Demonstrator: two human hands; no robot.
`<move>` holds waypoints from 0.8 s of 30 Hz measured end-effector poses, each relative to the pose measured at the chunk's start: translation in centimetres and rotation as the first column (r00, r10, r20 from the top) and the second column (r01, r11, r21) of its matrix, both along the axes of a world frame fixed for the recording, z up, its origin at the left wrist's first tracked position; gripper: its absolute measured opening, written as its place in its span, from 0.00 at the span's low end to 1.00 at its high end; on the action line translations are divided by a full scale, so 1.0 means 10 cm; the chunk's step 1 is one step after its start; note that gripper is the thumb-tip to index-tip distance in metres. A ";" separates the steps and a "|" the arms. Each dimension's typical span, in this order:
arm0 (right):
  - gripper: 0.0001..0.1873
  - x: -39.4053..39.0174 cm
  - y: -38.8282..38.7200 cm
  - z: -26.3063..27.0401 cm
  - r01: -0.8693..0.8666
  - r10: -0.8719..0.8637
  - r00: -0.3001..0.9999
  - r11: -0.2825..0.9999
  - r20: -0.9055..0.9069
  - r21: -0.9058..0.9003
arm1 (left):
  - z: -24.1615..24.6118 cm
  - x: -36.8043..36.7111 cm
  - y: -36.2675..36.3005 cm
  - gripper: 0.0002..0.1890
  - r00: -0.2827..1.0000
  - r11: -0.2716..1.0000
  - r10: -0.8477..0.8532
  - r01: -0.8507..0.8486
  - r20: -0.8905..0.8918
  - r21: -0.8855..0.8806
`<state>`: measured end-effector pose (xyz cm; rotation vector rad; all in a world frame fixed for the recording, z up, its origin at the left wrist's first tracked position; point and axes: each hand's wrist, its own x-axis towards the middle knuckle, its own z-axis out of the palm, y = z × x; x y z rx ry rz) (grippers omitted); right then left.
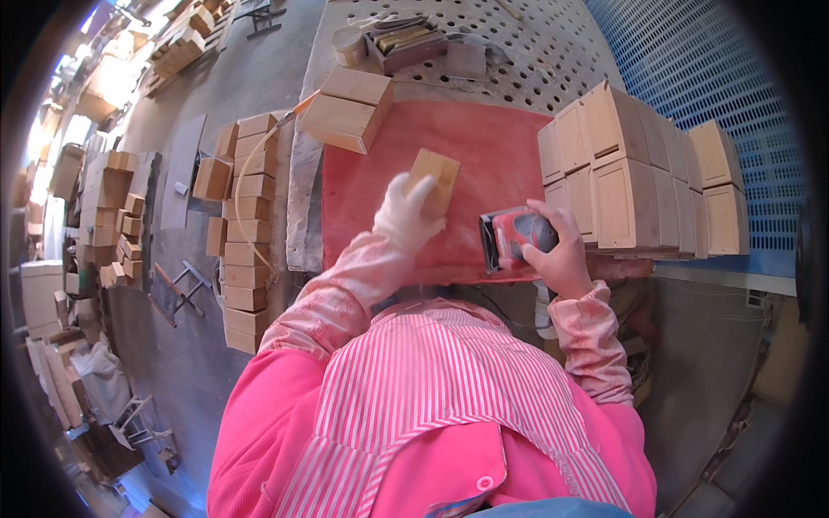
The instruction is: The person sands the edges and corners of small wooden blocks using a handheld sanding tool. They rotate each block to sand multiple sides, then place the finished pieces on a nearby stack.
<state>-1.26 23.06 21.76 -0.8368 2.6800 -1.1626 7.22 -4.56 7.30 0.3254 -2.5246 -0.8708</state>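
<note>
My left hand, in a white glove, is closed around the near-left side of a wooden block or small box, tilted over the red mat. Some of the box is hidden by the fingers. Bare and to the right, my right hand grips a red and grey electric sander. The sander is turned on its side, its dark pad facing left toward the box. A gap separates the sander from the box.
Stacked wooden boxes stand on the mat's right, beside a blue perforated panel. Two more boxes sit at its upper left. Behind are a tray of sanding pieces and a tub. An air hose crosses boxes at left.
</note>
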 end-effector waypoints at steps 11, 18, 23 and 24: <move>0.25 -0.32 -2.20 0.24 -0.198 0.289 0.936 0.906 -0.204 0.375 | 0.00 -0.34 -0.37 0.41 0.798 0.633 -0.591 0.551 -0.120 0.545; 0.24 -0.04 -1.64 0.25 -0.368 0.457 0.861 0.862 -0.222 0.348 | -0.38 -0.44 -0.23 0.28 0.914 0.547 -0.353 0.375 -0.200 0.749; 0.24 -0.12 -1.45 0.07 -0.389 0.487 0.854 0.833 -0.186 0.393 | -0.41 -0.57 -0.13 0.18 0.895 -0.250 -0.256 0.304 -0.366 0.919; 0.24 -0.20 -1.55 0.08 -0.374 0.471 0.863 0.839 -0.184 0.395 | -0.34 -0.55 -0.12 0.18 0.854 -0.003 -0.259 0.466 -0.450 0.885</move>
